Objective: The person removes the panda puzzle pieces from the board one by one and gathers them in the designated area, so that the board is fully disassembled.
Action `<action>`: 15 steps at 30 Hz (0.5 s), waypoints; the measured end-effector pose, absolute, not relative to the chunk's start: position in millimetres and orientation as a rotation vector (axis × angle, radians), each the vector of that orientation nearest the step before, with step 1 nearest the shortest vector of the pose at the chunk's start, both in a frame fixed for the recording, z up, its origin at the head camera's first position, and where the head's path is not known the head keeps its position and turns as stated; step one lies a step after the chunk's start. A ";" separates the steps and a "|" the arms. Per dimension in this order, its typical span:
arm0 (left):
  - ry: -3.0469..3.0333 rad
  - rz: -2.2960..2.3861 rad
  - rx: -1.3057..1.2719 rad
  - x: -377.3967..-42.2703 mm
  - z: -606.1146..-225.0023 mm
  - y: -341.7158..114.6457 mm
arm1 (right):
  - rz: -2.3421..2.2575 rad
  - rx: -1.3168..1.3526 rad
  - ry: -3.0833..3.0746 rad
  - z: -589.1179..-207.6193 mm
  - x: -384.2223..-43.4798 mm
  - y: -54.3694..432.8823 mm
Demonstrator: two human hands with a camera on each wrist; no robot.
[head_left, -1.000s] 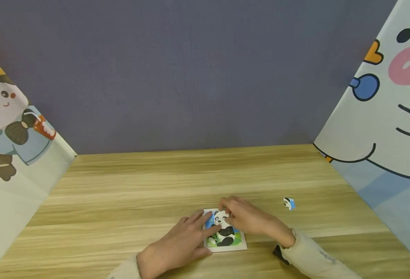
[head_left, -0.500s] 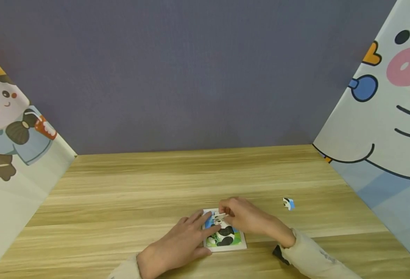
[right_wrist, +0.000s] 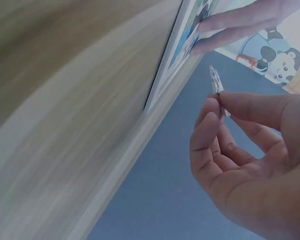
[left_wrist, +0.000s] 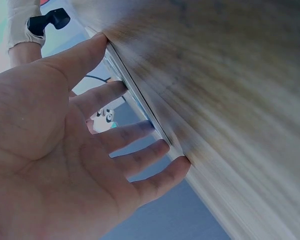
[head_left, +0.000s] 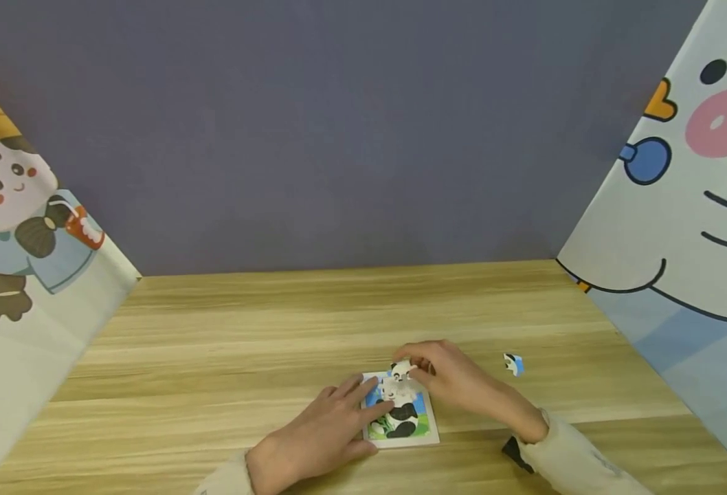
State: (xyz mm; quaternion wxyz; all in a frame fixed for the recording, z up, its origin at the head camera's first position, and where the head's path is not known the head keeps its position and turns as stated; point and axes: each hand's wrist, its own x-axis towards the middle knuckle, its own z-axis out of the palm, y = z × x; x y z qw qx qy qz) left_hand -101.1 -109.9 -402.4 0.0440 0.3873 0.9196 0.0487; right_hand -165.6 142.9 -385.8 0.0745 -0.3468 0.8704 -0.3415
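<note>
Only the head view shows one loose piece (head_left: 513, 364). Your right hand (head_left: 455, 377) pinches one other piece (head_left: 403, 370); your spread left hand (head_left: 321, 430) touches one board (head_left: 408, 442).

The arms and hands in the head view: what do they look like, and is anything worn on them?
The left hand and right hand are human and bare. The left sleeve and right sleeve are cream cloth, ending at the wrists; the right one bears a small grey marking. A black device sits at the right cuff.
</note>
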 end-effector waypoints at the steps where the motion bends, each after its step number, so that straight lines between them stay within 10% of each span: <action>1: 2.811 0.151 1.184 -101.0 -402.5 -109.6 | -1.033 -1.030 2.623 -385.8 -165.8 146.3; 15: 2.818 0.147 1.202 -101.0 -401.3 -109.4 | -0.958 -0.866 2.835 -368.2 -172.1 204.6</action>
